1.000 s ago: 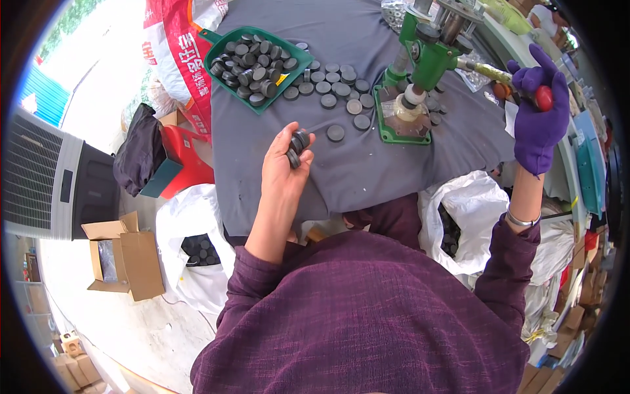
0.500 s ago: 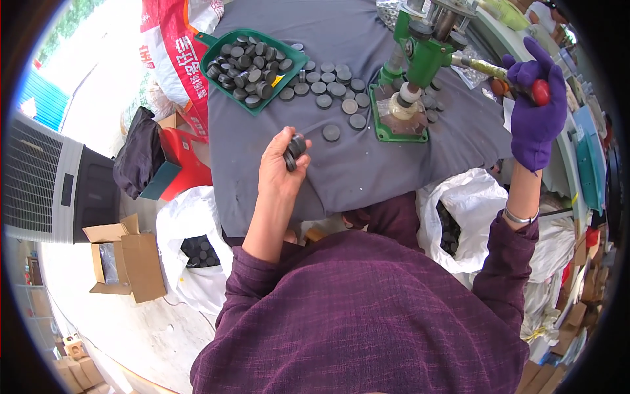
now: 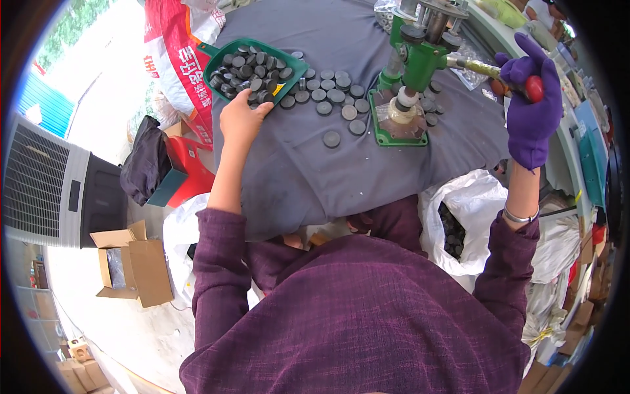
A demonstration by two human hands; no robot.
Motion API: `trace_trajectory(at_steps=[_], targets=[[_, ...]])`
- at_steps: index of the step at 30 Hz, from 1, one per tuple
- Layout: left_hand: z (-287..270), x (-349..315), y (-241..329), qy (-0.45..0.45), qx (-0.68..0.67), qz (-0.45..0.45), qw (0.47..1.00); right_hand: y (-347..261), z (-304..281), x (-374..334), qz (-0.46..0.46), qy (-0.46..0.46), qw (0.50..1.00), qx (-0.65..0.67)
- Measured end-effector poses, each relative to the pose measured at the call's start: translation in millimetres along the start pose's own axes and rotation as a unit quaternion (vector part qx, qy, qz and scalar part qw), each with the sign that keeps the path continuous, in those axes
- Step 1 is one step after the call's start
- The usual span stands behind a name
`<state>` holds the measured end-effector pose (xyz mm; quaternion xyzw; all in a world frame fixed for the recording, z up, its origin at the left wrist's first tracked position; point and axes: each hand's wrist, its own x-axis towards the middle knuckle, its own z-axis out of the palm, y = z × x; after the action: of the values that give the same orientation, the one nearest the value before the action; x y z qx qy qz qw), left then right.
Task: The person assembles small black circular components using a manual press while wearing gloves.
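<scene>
Dark round discs (image 3: 250,62) crowd a green scoop (image 3: 299,67) at the upper left of the frame as a worker's bare left hand (image 3: 241,125) reaches over its near edge, fingers bent and thumb spread to the side; whether a disc is in its grasp cannot be told. Just right of the scoop, loose discs (image 3: 331,138) lie scattered across a gray cloth (image 3: 292,180), some close to the base of a green hand press (image 3: 420,65) at the upper center. The right hand, in a purple glove (image 3: 535,121), closes around the press's lever (image 3: 484,67) beside its red knob (image 3: 535,88), one finger pointing up. The work appears to be partway along: the scoop remains well filled, and more dark pieces sit in a white bag (image 3: 482,187) at right of center. Which pieces have been handled, and whether one sits under the press, cannot be made out. A red-and-white sack (image 3: 172,56) stands at upper left, a cardboard box (image 3: 151,272) at lower left.
</scene>
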<state>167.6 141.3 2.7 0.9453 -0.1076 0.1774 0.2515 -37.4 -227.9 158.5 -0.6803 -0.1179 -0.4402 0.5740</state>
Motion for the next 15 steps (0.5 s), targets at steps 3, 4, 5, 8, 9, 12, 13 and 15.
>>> trace_trajectory(at_steps=[3, 4, 5, 8, 9, 12, 13, 15], targets=[[4.9, 10.3, 14.6, -0.062, 0.084, -0.031, 0.994, -0.2, 2.5, -1.4, 0.0, 0.031, 0.999, -0.037], [8.9, 12.3, 15.8, -0.086, 0.132, -0.032, 0.987, -0.6, 3.0, -1.5, -0.003, 0.033, 0.999, -0.038], [17.4, 13.4, 14.3, -0.074, 0.14, -0.024, 0.987, -0.3, 1.6, -2.4, -0.008, 0.027, 0.998, -0.057], [28.2, 8.1, 4.4, -0.003, 0.138, 0.031, 0.99, -1.7, 0.5, -2.7, -0.013, 0.012, 0.998, -0.057], [28.2, 9.1, 5.2, -0.004, 0.138, 0.033, 0.99, -1.5, 0.5, -2.8, -0.013, 0.003, 0.999, -0.04], [24.2, 13.8, 7.0, -0.03, 0.107, -0.02, 0.994, -0.8, 3.1, -3.9, -0.041, 0.019, 0.991, -0.129], [23.7, 17.2, 6.1, -0.035, 0.109, -0.017, 0.993, -1.3, 2.7, -3.8, -0.04, 0.02, 0.991, -0.129], [22.0, 21.3, 5.5, -0.038, 0.11, -0.014, 0.993, -2.6, 2.3, -2.9, -0.024, 0.012, 0.997, -0.068]])
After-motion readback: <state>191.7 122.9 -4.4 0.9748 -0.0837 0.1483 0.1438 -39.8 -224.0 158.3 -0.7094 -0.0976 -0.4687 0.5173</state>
